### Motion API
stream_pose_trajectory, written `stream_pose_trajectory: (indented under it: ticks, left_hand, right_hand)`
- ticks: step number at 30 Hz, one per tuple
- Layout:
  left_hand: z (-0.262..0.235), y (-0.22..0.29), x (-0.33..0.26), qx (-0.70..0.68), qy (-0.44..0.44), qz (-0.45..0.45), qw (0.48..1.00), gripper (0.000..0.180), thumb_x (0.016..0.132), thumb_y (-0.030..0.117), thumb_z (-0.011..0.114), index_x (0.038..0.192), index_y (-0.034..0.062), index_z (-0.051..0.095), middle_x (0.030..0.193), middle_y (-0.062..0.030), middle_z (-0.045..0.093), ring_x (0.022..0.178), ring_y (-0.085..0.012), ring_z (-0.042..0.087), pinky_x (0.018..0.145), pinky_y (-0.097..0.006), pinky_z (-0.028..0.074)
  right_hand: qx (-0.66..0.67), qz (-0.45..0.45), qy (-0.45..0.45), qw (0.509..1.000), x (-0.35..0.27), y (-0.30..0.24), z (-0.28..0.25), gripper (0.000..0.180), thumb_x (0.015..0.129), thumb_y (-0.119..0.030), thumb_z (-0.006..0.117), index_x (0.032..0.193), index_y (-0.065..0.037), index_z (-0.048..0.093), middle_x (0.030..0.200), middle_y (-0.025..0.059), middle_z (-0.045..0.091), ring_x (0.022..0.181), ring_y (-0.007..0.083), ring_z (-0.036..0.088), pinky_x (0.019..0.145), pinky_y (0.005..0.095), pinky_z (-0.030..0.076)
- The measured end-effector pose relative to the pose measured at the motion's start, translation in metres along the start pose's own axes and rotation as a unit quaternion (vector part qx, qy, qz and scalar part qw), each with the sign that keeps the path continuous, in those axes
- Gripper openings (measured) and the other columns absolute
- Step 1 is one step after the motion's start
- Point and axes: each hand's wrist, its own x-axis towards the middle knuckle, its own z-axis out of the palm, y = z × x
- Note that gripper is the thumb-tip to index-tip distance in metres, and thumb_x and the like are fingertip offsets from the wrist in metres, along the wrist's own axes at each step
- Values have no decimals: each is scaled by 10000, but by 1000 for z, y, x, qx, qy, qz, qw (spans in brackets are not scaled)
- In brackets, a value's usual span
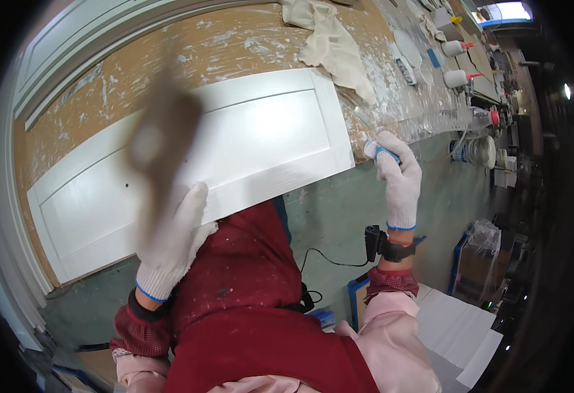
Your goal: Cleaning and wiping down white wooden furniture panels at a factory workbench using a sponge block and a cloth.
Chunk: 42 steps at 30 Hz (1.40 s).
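A white recessed-panel cabinet door [234,150] lies flat on a paint-spattered wooden workbench [189,52]. My left hand [172,242], in a white knit glove, is raised over the door's near edge and grips a brown tool [159,137] that is blurred by motion; what kind of tool it is I cannot tell. My right hand [398,180], also gloved, is held off the door's right end and closes on a small white and blue object [380,151]. A dark wrist device [385,245] is strapped to that arm.
A crumpled cream cloth [329,42] lies on the bench behind the door. Two white squeeze bottles with red tips [457,62], a clear plastic bottle [454,120] and round lids [408,49] stand to the right. White sheets [457,327] and a cable [326,259] lie on the green floor.
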Motion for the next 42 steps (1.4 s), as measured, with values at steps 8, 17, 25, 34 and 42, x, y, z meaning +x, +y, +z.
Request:
stream_pose_trajectory:
  ticks: [8, 17, 25, 34, 42]
  left_hand:
    - [-14, 7, 1, 56, 10, 42, 997, 698, 577, 201, 834, 1235, 122, 612, 1108, -66, 586, 999, -303, 547, 868, -413, 456]
    - [-13, 12, 3, 20, -3, 16, 1000, 701, 566, 197, 841, 1222, 107, 610, 1062, -73, 606, 958, -303, 550, 844, -412, 452]
    - [-14, 13, 7, 7, -13, 25, 1000, 686, 557, 188, 846, 1197, 90, 618, 1047, -67, 606, 932, -296, 554, 831, -405, 448]
    - [-10, 6, 4, 41, 14, 48, 998, 677, 565, 220, 844, 1192, 78, 630, 1047, -67, 607, 936, -290, 559, 822, -402, 462]
    - [-9, 5, 4, 87, 19, 47, 995, 659, 603, 286, 824, 1204, 97, 630, 1069, -71, 614, 959, -300, 562, 844, -408, 462]
  right_hand:
    - [54, -63, -191, 978, 53, -18, 27, 304, 920, -110, 586, 1181, 45, 606, 1019, 68, 642, 827, 113, 587, 740, 250, 479]
    - [7, -100, -191, 976, 159, -18, 69, 292, 909, -207, 616, 1136, -24, 637, 890, 39, 638, 795, 107, 589, 739, 251, 485]
    - [26, -111, -199, 973, 149, -34, 48, 290, 943, -153, 562, 1175, 10, 625, 999, 45, 654, 890, 114, 595, 809, 264, 492]
    - [15, -80, -51, 995, -23, 28, -13, 384, 884, 6, 620, 1265, 33, 585, 1186, 122, 626, 1057, 182, 623, 942, 305, 483]
    - [-134, -228, 70, 962, -52, 54, 2, 402, 858, 42, 627, 1258, 11, 603, 1119, 126, 625, 958, 195, 634, 823, 293, 514]
